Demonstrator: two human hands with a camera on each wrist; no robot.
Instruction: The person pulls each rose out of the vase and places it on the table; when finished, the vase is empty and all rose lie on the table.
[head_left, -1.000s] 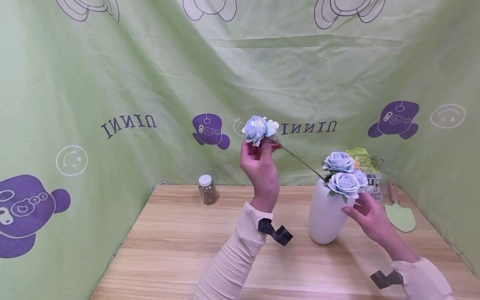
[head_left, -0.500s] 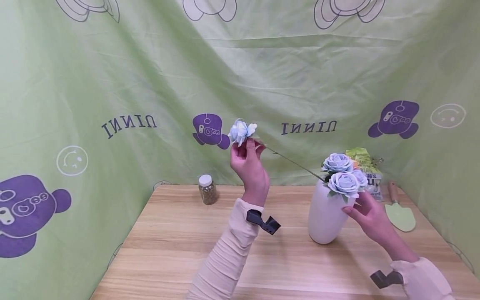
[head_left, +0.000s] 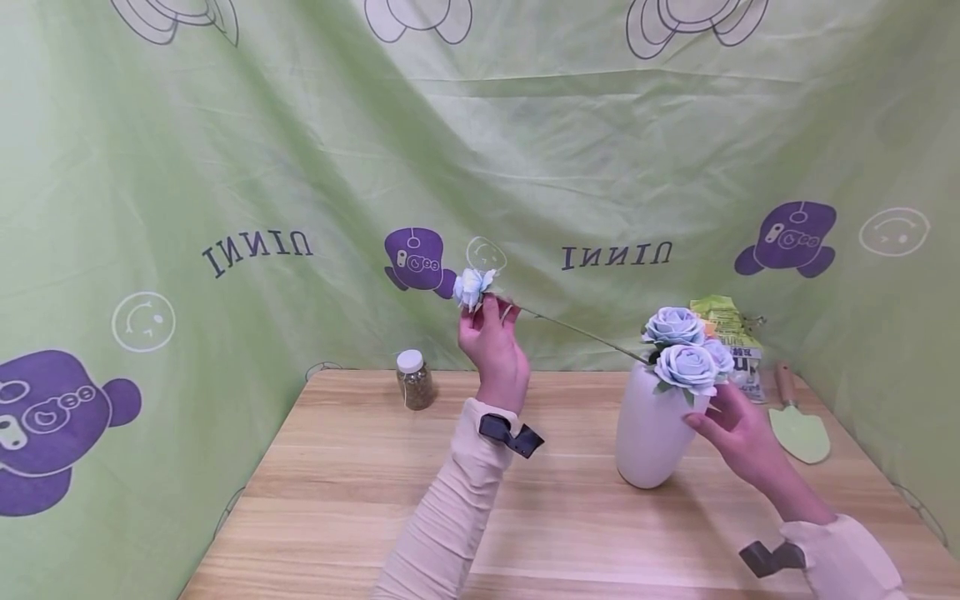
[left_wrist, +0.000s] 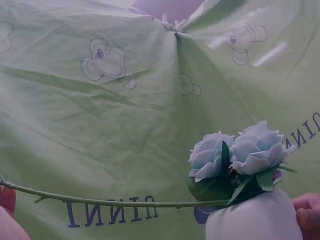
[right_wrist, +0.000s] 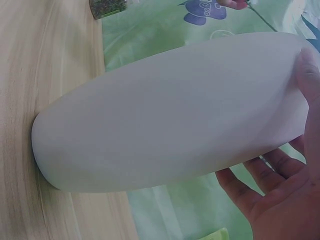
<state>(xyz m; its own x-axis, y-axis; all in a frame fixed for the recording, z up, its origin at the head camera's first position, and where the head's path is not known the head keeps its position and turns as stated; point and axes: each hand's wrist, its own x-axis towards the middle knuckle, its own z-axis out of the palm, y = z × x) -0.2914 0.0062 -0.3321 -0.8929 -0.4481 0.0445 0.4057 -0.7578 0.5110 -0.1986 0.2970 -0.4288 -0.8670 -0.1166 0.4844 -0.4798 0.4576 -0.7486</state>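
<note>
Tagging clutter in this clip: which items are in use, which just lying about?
In use:
blue rose, held in the left hand
white vase, gripped by the right hand
other blue roses, in the vase

Seemingly lying about:
white-lidded jar
trowel
green packet

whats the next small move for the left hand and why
Probably the left hand should ease the stem gently outward along its slant. It pinches the stem near the bloom, and the stem runs to the mouth of the vase, beside the other blue roses, its lower end hidden. The right hand holds the vase near the top, so it can likely steady it.
</note>
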